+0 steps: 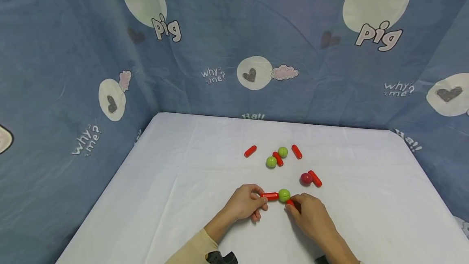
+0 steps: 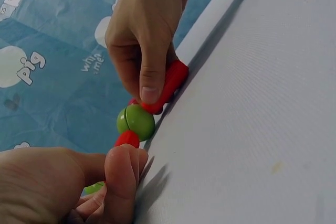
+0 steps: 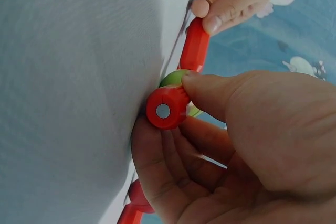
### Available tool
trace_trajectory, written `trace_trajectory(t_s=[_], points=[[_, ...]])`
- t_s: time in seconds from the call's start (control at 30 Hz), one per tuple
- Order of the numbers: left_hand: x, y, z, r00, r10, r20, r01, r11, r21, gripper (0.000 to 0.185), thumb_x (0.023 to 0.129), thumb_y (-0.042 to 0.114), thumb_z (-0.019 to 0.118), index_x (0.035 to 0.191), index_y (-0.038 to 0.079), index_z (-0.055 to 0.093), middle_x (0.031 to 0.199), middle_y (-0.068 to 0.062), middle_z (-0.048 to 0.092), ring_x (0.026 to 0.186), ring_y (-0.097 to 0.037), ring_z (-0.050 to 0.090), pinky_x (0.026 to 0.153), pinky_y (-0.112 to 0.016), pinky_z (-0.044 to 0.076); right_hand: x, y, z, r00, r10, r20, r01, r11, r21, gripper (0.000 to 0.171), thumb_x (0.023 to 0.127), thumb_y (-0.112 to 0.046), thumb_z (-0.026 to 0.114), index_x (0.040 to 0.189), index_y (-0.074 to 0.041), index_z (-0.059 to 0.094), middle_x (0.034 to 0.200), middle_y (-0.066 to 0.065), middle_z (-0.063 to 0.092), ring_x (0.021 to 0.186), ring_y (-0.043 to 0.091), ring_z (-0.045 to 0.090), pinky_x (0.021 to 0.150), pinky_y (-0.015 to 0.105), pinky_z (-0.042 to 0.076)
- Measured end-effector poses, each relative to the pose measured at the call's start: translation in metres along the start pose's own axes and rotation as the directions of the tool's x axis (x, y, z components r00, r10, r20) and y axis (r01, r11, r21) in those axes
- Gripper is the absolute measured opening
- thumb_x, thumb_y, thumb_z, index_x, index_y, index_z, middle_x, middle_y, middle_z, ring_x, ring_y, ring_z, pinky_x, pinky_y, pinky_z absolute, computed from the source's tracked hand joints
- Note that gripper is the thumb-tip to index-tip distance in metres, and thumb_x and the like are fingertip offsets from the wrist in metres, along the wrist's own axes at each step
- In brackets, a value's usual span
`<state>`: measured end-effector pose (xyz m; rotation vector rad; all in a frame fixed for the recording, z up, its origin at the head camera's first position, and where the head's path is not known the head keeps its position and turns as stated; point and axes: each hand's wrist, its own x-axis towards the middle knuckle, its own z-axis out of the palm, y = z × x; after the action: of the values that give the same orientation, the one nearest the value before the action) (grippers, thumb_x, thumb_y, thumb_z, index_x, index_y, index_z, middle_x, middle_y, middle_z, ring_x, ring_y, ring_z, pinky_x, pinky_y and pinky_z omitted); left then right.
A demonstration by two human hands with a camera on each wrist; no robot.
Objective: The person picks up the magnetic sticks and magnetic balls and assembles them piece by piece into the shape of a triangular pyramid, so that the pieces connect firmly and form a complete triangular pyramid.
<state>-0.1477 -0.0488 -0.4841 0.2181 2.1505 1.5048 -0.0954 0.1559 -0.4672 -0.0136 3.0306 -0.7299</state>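
Pinching one end of a short red plastic rod point(image 1: 270, 196), the left hand point(image 1: 244, 203) lay on the white cloth-covered table point(image 1: 183, 199) with its thumb and fingertips clamped on the rod's outer tip. That rod's other end met a small green ball point(image 1: 284, 195) – the ball sat between the two hands, near the front middle of the table. The right hand point(image 1: 311, 215) gripped a second short red rod point(image 1: 290, 203), thumb on top and fingers curled beneath, and held it against the ball's near right side; the right wrist view showed the rod's round end face point(image 3: 163, 111) with a small silver disc at its centre. From the left wrist view the chain read plainly: red rod point(image 2: 127, 139), green ball point(image 2: 136, 121), red rod point(image 2: 169, 85), all low against the cloth. Both hands were close together, apart only by the ball and the rods.

Farther back on the table lay loose pieces – a lone red rod point(image 1: 250, 151) to the left, two green balls point(image 1: 271, 162) point(image 1: 282, 152) with a red rod point(image 1: 278, 159) between them, another red rod point(image 1: 296, 151) just right of those, and a dark red ball point(image 1: 305, 179) touching a red rod point(image 1: 315, 178). A blue cartoon-printed curtain point(image 1: 73, 72) hung behind and on both sides
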Motion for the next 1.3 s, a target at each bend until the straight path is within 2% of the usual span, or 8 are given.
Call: trace_trajectory(t_s=[0.2, 0.53, 0.8, 1.1, 1.3], points=[[0.001, 0.000, 0.000, 1.000, 0.001, 0.001, -0.001, 1.000, 0.004, 0.013, 0.097, 0.012, 0.069, 0.105, 0.006, 0.062, 0.073, -0.001, 0.073, 0.043, -0.008, 0.057, 0.042, -0.022, 0.049, 0.000, 0.000, 0.000, 1.000, -0.002, -0.001, 0.002, 1.000, -0.007, 0.028, 0.085, -0.023, 0.084, 0.105, -0.004, 0.078, 0.082, 0.001, 0.070, 0.069, 0.010, 0.053, 0.066, 0.027, 0.050], [0.002, 0.000, 0.001, 1.000, 0.028, 0.005, -0.028, 1.000, -0.009, 0.014, 0.098, 0.012, 0.068, 0.106, 0.004, 0.062, 0.074, -0.003, 0.074, 0.043, -0.009, 0.057, 0.041, -0.023, 0.049, 0.000, 0.001, -0.001, 1.000, 0.015, 0.012, -0.015, 1.000, -0.001, 0.029, 0.086, -0.023, 0.083, 0.106, -0.004, 0.078, 0.078, -0.001, 0.066, 0.068, 0.011, 0.050, 0.062, 0.024, 0.042], [0.006, 0.000, 0.002, 1.000, 0.019, 0.002, -0.019, 1.000, 0.006, 0.012, 0.098, 0.012, 0.068, 0.105, 0.005, 0.061, 0.073, -0.002, 0.074, 0.043, -0.008, 0.058, 0.042, -0.024, 0.050, 0.000, 0.001, -0.001, 1.000, 0.012, 0.001, -0.012, 1.000, -0.001, 0.029, 0.086, -0.024, 0.082, 0.106, -0.003, 0.078, 0.074, -0.003, 0.063, 0.067, 0.011, 0.048, 0.060, 0.024, 0.040], [0.010, 0.003, 0.003, 1.000, 0.020, 0.008, -0.021, 1.000, 0.013, 0.013, 0.098, 0.013, 0.068, 0.106, 0.005, 0.062, 0.073, -0.001, 0.074, 0.042, -0.008, 0.057, 0.041, -0.023, 0.049, 0.000, 0.002, -0.002, 1.000, -0.009, -0.030, 0.010, 1.000, 0.009, 0.029, 0.086, -0.025, 0.082, 0.104, -0.002, 0.078, 0.073, -0.002, 0.064, 0.066, 0.010, 0.050, 0.059, 0.025, 0.042], [0.012, 0.005, 0.005, 1.000, 0.029, 0.011, -0.029, 0.999, 0.023, 0.013, 0.098, 0.013, 0.067, 0.107, 0.005, 0.062, 0.073, -0.001, 0.074, 0.042, -0.008, 0.057, 0.041, -0.023, 0.049, 0.000, 0.003, -0.001, 0.999, 0.005, -0.041, -0.004, 1.000, 0.008, 0.029, 0.085, -0.025, 0.083, 0.103, -0.003, 0.078, 0.072, -0.001, 0.064, 0.066, 0.010, 0.051, 0.059, 0.025, 0.043]])
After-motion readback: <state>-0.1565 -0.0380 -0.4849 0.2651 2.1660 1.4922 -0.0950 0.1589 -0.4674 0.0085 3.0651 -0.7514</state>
